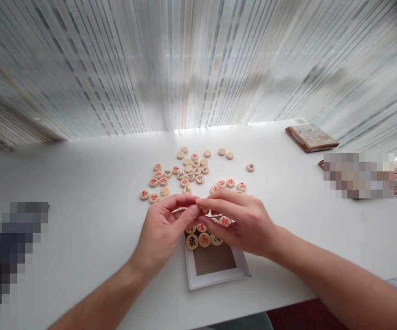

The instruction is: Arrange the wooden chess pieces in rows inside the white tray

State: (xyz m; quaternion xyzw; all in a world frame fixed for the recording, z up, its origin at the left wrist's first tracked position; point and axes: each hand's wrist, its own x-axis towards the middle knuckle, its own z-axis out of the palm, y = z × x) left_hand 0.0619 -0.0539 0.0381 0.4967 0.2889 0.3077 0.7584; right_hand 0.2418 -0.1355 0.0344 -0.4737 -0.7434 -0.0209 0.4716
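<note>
My left hand (165,224) and my right hand (244,217) meet fingertip to fingertip above the far part of a shallow white box (219,278). Both are closed in a pinch round a xiangqi piece (203,211) with a red mark; the fingers cover most of it. Inside the box, round wooden pieces lie in rows, among them a black-marked piece (192,242), a red-marked piece (204,240) and another red piece (225,222). My hands hide the box's far end. The near part of its brown floor is bare.
Loose xiangqi pieces (190,176) spread over the white table (91,192) beyond my hands, some face down. One piece (251,167) lies apart to the right. A brown box (311,137) sits at the back right, near a blurred item (359,175). Striped curtains (184,68) hang behind.
</note>
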